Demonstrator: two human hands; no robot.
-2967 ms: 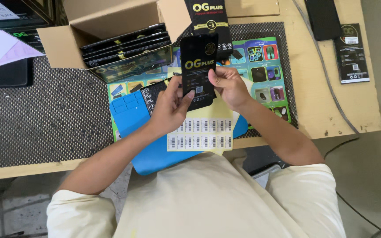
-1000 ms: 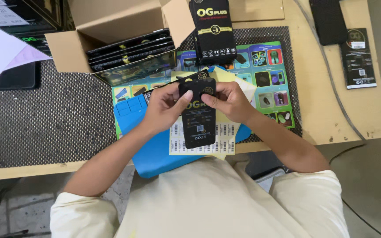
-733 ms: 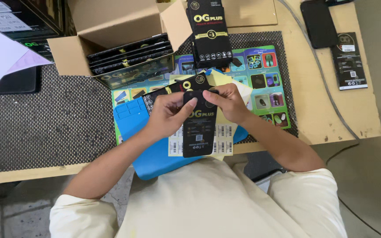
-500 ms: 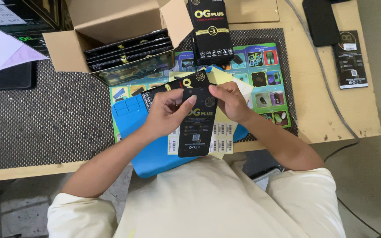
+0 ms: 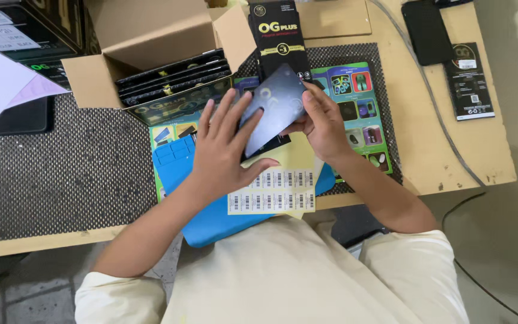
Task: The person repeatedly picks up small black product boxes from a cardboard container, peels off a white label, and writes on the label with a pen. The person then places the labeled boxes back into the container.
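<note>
My right hand (image 5: 324, 123) grips a flat black glossy packet (image 5: 274, 108), tilted above the worktop. My left hand (image 5: 226, 150) lies against the packet's left side, fingers spread and thumb under its lower edge. Just below the hands lies a yellow-backed sheet of barcode stickers (image 5: 274, 191) on a blue mat (image 5: 211, 210). Beyond the packet stands another black packet (image 5: 279, 39) of the same kind, upright against the open cardboard box (image 5: 157, 36).
The cardboard box holds several black packets (image 5: 175, 75). A colourful printed sheet (image 5: 364, 114) lies right of the hands on a dark mesh mat (image 5: 61, 174). A black phone (image 5: 425, 30), a cable (image 5: 445, 120) and a black card (image 5: 469, 81) lie at right.
The packet has swung from hanging lengthwise to a tilted, glossy face up, and was lifted higher. My left hand opened its fingers wide against it.
</note>
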